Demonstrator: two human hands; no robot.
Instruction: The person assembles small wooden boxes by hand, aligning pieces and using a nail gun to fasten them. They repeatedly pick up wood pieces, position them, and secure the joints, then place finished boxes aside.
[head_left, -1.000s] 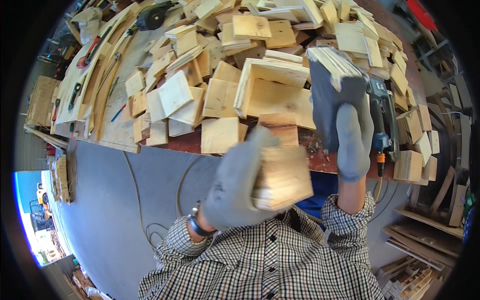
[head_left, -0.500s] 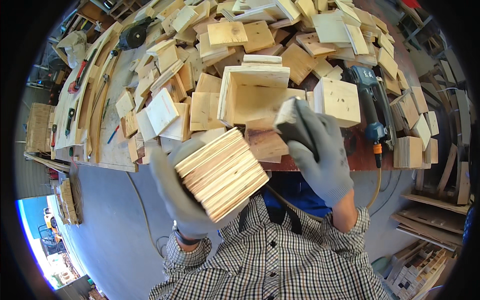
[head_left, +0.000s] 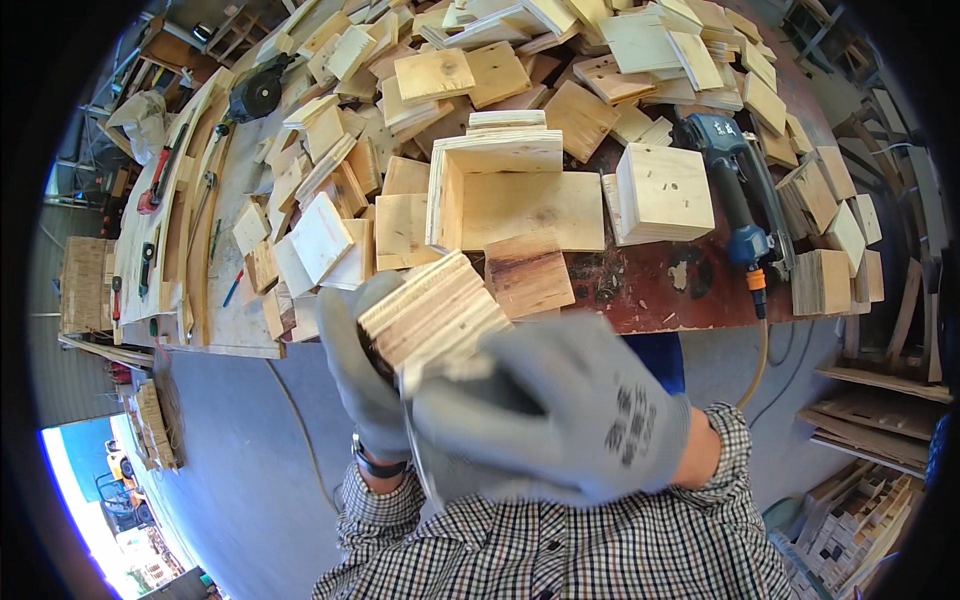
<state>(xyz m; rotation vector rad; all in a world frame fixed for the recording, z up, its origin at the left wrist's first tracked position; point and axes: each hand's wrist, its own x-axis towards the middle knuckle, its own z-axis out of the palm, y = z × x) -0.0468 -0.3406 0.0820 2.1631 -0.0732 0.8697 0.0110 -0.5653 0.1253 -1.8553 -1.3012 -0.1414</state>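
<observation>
Both my hands wear grey gloves. My left hand (head_left: 362,375) is wrapped round a block of stacked plywood pieces (head_left: 435,315), its striped layered edges turned up. My right hand (head_left: 585,410), smeared by motion, reaches across the near end of the plywood block. Its fingers are curled round a dark sanding block (head_left: 424,455), now mostly hidden under the glove and seen only as a grey edge. Just beyond my hands, a box of plywood boards (head_left: 530,205) lies on the bench with its open side up, beside a dark-stained wood piece (head_left: 528,275).
A large heap of plywood pieces (head_left: 500,75) covers the back of the red bench (head_left: 650,310). At right lie a squarish wood block (head_left: 668,195) and a blue-black nail gun (head_left: 738,195) with a hose. Hand tools, including red-handled cutters (head_left: 155,180), lie at left.
My right hand has swung left and nearer, bringing the sanding block from above the bench onto the plywood block. The plywood block has tilted a little in my left hand.
</observation>
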